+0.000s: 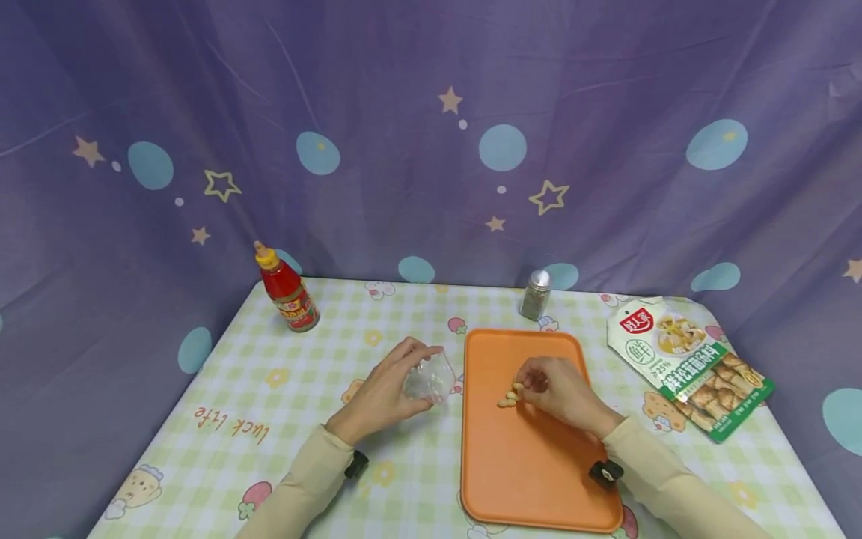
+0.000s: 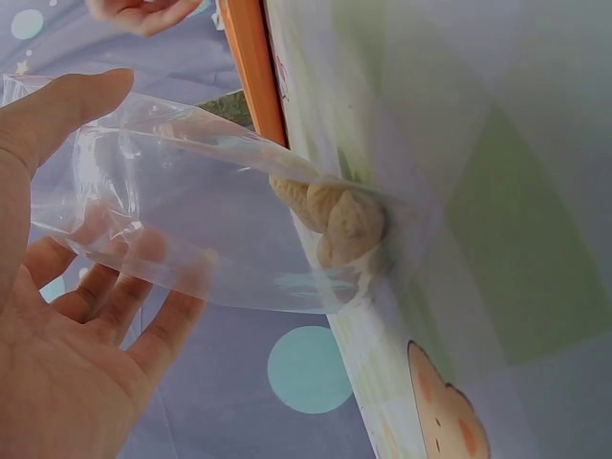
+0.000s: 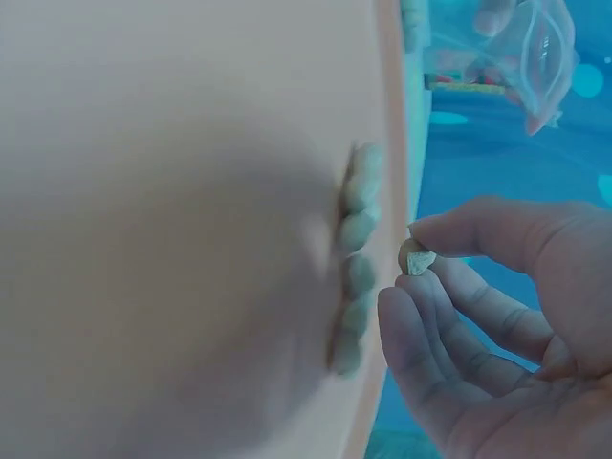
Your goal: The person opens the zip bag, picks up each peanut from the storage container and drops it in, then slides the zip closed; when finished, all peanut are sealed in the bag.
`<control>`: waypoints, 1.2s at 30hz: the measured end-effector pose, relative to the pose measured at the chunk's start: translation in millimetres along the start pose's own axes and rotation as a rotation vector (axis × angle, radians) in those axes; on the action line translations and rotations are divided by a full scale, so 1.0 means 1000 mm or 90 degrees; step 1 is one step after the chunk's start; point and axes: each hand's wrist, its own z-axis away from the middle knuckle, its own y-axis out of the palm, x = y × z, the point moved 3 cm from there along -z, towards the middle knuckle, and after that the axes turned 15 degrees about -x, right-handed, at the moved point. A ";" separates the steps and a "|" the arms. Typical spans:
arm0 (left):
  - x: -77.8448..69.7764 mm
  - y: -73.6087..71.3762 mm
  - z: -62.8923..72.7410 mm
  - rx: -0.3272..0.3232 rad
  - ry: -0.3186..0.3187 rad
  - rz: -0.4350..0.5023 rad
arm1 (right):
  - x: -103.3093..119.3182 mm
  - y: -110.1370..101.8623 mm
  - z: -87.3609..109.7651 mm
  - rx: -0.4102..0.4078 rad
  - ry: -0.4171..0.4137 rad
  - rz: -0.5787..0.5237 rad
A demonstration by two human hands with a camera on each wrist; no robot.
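Observation:
My left hand (image 1: 387, 393) holds a clear plastic bag (image 1: 431, 379) upright, just left of the orange tray (image 1: 512, 475). Thumb and fingers sit on either side of the bag's mouth. In the left wrist view, several peanuts (image 2: 344, 222) lie at the bottom of the bag, close to the tablecloth. Over the tray, my right hand (image 1: 562, 391) pinches one peanut (image 3: 417, 258) between thumb and fingertips, raised off the surface. A few more peanuts (image 1: 506, 402) lie on the tray beside that hand; the right wrist view shows them in a row.
A red sauce bottle (image 1: 288, 293) with a yellow cap stands at the back left. Behind the tray is a small spice shaker (image 1: 536, 296). A green and white food packet (image 1: 690, 367) lies on the right of the checked tablecloth (image 1: 337, 359). A patterned curtain hangs behind.

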 end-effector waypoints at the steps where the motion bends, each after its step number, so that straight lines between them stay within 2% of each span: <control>1: 0.000 0.000 0.000 -0.001 0.000 0.000 | 0.004 0.001 -0.001 -0.001 -0.001 -0.002; 8: 0.001 -0.001 0.001 -0.001 0.000 -0.002 | 0.027 0.009 -0.010 0.008 -0.002 -0.020; 24: 0.002 -0.001 0.002 -0.003 0.002 0.006 | 0.084 0.029 -0.029 0.001 -0.037 -0.117; 30: 0.002 0.000 0.002 0.005 0.006 0.018 | 0.094 0.036 -0.033 0.014 -0.038 -0.142; 36: 0.001 0.000 0.001 0.007 0.007 0.027 | 0.097 0.040 -0.034 0.009 -0.052 -0.135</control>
